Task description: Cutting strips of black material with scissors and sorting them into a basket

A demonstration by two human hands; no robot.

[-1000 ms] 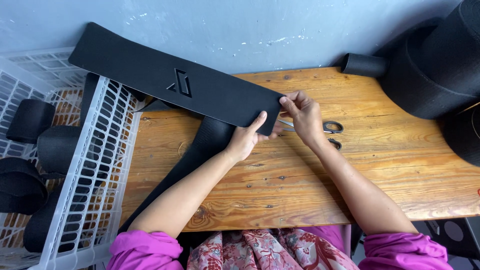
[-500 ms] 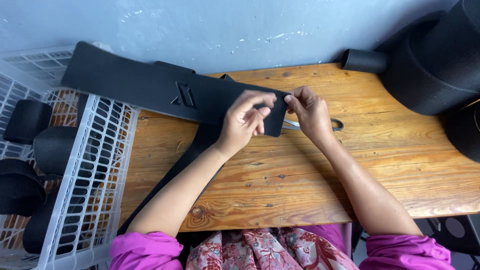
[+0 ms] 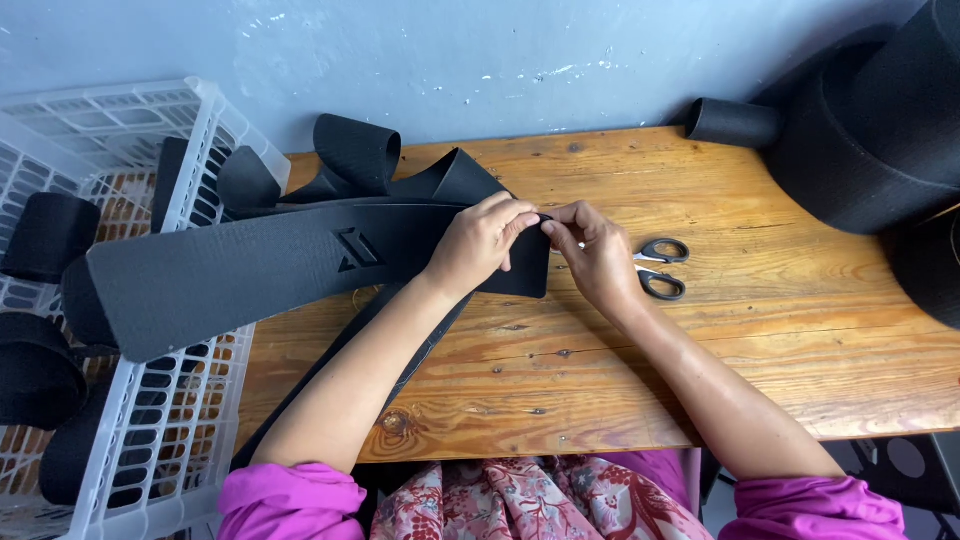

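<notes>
Left hand (image 3: 483, 243) and right hand (image 3: 592, 255) meet fingertip to fingertip, both pinching the black strap (image 3: 280, 265) end above the wooden table (image 3: 780, 330).

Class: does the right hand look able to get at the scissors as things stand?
Probably yes. The scissors lie in the open on the table right beside the right hand, nothing between, though that hand is pinching the black strip.

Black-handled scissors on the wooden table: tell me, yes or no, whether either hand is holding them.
No: the black-handled scissors lie on the wooden table beside the right hand, while both hands pinch the flat black strip.
</notes>
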